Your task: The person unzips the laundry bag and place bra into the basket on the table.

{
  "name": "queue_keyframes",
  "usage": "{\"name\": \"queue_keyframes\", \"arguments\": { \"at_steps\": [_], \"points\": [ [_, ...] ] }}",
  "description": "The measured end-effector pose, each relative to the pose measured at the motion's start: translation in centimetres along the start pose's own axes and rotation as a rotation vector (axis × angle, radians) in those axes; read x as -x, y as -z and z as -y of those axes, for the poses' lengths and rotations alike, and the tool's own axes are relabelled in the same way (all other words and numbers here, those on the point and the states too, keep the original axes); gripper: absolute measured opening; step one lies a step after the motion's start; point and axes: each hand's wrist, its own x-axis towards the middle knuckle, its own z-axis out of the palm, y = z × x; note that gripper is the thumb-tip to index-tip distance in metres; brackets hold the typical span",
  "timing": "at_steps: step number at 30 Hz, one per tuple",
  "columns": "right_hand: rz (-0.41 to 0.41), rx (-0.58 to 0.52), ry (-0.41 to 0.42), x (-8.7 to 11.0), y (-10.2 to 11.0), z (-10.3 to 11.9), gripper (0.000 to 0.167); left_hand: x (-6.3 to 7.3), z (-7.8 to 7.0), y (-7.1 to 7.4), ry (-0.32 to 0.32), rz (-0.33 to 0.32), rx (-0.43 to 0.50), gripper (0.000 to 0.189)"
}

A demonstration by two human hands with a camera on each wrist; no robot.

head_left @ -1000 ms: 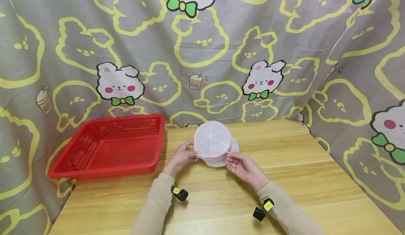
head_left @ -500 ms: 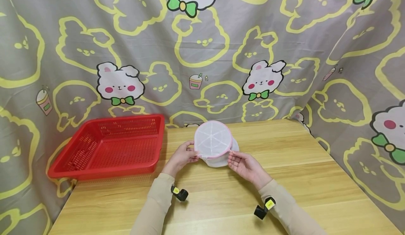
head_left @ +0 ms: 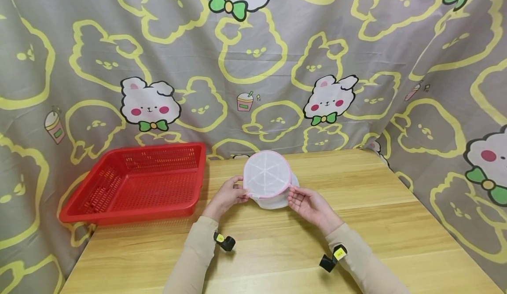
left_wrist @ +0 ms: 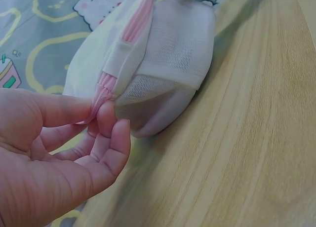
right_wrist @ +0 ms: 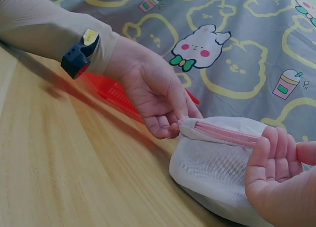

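A round white mesh laundry bag (head_left: 266, 174) with a pink zipper around its top stands on the table, its lid tilted towards me. At the left end of the zipper (left_wrist: 136, 19), my left hand (head_left: 228, 198) pinches the pink tape between thumb and index finger. My right hand (head_left: 311, 206) pinches the zipper at the bag's right edge, its other fingers curled; the pull itself is hidden by the fingertips. Pink zipper tape runs between both hands in the right wrist view, above the bag's white mesh side (right_wrist: 212, 163).
A red perforated plastic basket (head_left: 158, 212) stands to the left of the bag, near the back edge of the wooden table (head_left: 269, 254). Behind and on both sides hangs a grey curtain (head_left: 261, 65) with rabbit prints. Each sleeve carries a black wrist camera (head_left: 226, 243).
My right hand has slid a little to the right and up along the bag's rim, still pinching at the zipper. My left hand has kept its place.
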Motion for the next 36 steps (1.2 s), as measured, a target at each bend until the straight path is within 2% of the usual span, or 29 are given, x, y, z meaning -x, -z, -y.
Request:
{"name": "queue_keyframes", "arguments": {
  "at_steps": [8, 28, 36],
  "points": [
    [-0.001, -0.020, 0.007, 0.1, 0.0, 0.2, 0.031, 0.1, -0.2, 0.0, 0.009, 0.000, -0.005, 0.046],
    [0.000, -0.015, 0.015, 0.3, 0.3, 1.0, 0.033, 0.0, -0.1, 0.1, -0.006, 0.066, -0.016, 0.049],
    [-0.009, 0.009, 0.012, 0.3, 0.4, 1.0, 0.033, 0.3, -0.2, -0.1, -0.004, 0.035, -0.020, 0.050]
  ]
}}
